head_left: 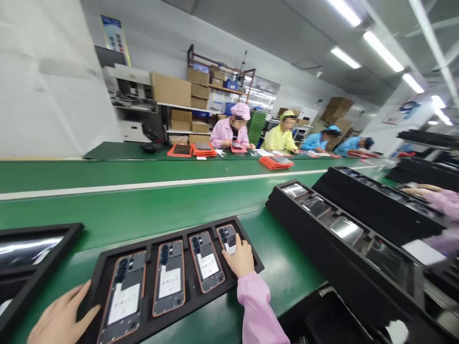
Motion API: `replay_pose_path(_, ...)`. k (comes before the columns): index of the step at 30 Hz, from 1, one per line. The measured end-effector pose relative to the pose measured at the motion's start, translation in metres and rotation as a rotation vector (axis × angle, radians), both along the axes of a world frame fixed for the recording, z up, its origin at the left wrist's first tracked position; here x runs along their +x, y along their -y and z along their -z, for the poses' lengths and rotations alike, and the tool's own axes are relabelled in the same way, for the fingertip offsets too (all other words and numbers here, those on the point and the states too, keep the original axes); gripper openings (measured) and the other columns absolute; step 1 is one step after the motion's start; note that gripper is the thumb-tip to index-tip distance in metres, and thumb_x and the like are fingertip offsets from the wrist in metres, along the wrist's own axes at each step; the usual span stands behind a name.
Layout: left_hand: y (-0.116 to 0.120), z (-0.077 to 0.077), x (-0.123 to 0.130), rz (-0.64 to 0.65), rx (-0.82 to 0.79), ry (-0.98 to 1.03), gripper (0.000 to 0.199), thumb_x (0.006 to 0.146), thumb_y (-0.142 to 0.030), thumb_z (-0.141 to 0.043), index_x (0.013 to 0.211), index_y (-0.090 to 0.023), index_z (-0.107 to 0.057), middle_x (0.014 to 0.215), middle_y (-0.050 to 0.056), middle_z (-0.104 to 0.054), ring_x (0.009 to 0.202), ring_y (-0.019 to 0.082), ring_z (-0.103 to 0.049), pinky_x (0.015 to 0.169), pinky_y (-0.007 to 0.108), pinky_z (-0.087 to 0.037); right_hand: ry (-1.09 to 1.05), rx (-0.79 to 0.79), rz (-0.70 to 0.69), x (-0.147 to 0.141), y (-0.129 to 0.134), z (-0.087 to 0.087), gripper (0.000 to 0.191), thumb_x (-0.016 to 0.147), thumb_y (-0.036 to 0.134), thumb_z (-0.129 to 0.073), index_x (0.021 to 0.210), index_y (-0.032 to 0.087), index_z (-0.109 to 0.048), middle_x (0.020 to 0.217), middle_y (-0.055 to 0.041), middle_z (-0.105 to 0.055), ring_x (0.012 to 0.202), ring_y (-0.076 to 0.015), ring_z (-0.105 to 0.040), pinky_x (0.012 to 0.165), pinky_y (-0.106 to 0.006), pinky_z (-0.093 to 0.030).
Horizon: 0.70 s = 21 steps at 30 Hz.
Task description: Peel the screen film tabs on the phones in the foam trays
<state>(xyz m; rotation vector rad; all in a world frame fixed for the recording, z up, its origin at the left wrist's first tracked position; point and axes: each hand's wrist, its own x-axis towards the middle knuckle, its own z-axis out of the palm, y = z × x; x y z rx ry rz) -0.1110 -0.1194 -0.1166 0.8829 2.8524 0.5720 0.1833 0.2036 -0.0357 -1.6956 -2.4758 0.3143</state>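
Observation:
A black foam tray (191,282) lies on the green surface in front of me, with several orange-edged phone bodies in its slots, backs up and white labels showing. My left hand (66,313) rests at the tray's left end, thumb stretched over the rim and fingers spread along the outer side. My right hand (239,255) is on the rightmost phone (226,235), its fingers reaching over that phone's right edge and covering its lower part. Between them, a second phone (169,279) and a third phone (207,263) lie flat and untouched.
Another black tray (73,231) is at the left edge. Stacked black trays (337,253) with glassy panels stand at the right. Across the green belt (143,210), several people in coloured caps work beside orange stacks (276,162). A person's pink sleeve (444,203) shows far right.

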Motion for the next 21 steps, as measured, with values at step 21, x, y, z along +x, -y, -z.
replay_pose_path(21, -0.100, -0.048, 0.011, 0.285, 0.111, -0.074, 0.039, 0.086, -0.016, -0.035, 0.111, -0.011, -0.065, 0.106, 0.015, -0.062, 0.102, 0.029, -0.057, 0.095, 0.044, -0.042, 0.082, 0.013, -0.226, -0.077, 0.056, -0.018, 0.077, 0.077, 0.042, -0.065, 0.143, 0.013, -0.041, 0.112, -0.0184, -0.059, 0.108, -0.0331, -0.057, 0.083, -0.038, -0.045)
